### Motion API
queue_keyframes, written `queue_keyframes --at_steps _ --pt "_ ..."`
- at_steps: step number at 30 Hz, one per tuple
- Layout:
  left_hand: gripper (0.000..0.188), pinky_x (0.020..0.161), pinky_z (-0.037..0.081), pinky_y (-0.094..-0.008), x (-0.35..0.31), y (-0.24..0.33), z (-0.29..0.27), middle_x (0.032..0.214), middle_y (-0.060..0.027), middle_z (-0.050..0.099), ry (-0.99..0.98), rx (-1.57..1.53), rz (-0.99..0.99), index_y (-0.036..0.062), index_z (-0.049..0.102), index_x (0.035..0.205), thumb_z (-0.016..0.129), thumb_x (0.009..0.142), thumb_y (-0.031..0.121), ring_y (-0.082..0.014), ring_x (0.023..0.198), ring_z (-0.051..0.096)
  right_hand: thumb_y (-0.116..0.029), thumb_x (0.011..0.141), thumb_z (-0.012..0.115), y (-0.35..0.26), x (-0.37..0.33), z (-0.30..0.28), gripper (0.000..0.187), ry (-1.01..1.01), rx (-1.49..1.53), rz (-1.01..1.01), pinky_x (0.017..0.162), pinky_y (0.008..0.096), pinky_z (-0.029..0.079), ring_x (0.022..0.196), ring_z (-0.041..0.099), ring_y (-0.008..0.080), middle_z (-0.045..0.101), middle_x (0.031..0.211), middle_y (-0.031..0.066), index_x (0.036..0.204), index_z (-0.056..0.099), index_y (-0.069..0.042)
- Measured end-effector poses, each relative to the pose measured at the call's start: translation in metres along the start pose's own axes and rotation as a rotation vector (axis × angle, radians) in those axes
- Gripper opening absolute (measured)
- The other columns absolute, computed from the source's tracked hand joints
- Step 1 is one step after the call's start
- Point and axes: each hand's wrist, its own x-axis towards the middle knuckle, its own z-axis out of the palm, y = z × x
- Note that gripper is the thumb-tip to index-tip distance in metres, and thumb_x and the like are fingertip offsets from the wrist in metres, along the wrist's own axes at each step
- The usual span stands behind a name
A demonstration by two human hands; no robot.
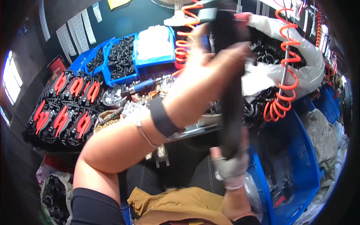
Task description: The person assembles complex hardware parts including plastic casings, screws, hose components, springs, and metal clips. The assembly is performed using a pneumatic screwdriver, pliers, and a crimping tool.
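A long black bar-like thing [230, 108], smeared by motion, stands upright in front of me; its exact kind cannot be made out. My left hand [225, 58] reaches across to its upper part, with the fingers closed round it. At its lower end my right hand [231, 167], in a pale glove, grips it with the thumb on one side and fingers on the other. The left forearm, with a black band [164, 117], hides part of the bench. Behind that arm lies a blue power screwdriver [142, 86] beside small metal parts.
Black-and-red clamp-like assemblies [62, 108] stand in rows at left. Blue bins hold black fittings [120, 58] and white parts [153, 43]. Orange coiled hoses [290, 80] hang down. A clear plastic bag [313, 56] surrounds black parts at right; a blue crate [300, 150] stands below it.
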Motion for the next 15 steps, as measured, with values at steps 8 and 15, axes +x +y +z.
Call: queue_keyframes --at_steps 8,15 --pt "0.02 0.077 0.054 -0.0373 0.155 -0.168 -0.023 0.083 -0.0104 0.07 -0.507 1.062 0.447 0.0062 0.074 0.089 0.08 0.076 0.021 -0.027 0.081 0.068 -0.016 0.08 0.074 0.091 -0.094 -0.025 0.08 0.192 0.351 0.21 0.091 0.0384 0.048 0.095 0.06 0.0207 0.053 0.12 0.0112 0.144 0.027 -0.008" --pt "0.014 0.081 0.051 -0.0402 0.185 -0.201 -0.027 0.091 -0.0172 0.066 -0.522 1.106 0.501 0.0014 0.066 0.095 0.065 0.09 0.015 -0.0345 0.091 0.065 -0.029 0.077 0.079 0.104 -0.139 -0.042 0.062 0.195 0.29 0.346 0.082 0.0363 0.049 0.09 0.06 0.0211 0.052 0.117 0.0081 0.124 0.046 -0.005"
